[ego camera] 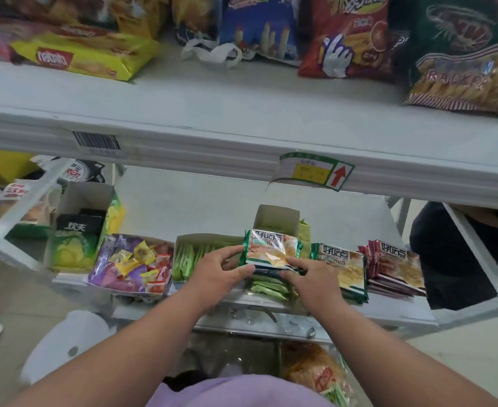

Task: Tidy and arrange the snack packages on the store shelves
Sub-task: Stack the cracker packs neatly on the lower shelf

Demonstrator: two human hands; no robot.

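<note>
Lower white metal shelf (pixel 271 198): bare back half behind the goods, from 10 to 2 o'clock; the front edge carries a full row of stock. Upper white shelf (pixel 242 113): wide bare strip along its front lip.

Labels: yellow flat biscuit bag (pixel 83 54) at 10 o'clock reads "nabati"; green-bordered price tag with red arrow (pixel 315 171) hangs off the upper lip; barcode sticker (pixel 96 141) at 10 o'clock. Green-edged foil snack packet (pixel 271 249) shows three large Chinese characters, as do the green-trimmed packet stack (pixel 344 268) and red-trimmed packet stack (pixel 394 265) toward 3 o'clock.

My left hand (pixel 218 268) and my right hand (pixel 312 277), fingers curled, pinch the green-edged packet by its lower corners, upright at centre above pale green flat sachets (pixel 268 286). Open tray of mixed wrapped sweets (pixel 133 265) lies at 9 o'clock.
</note>
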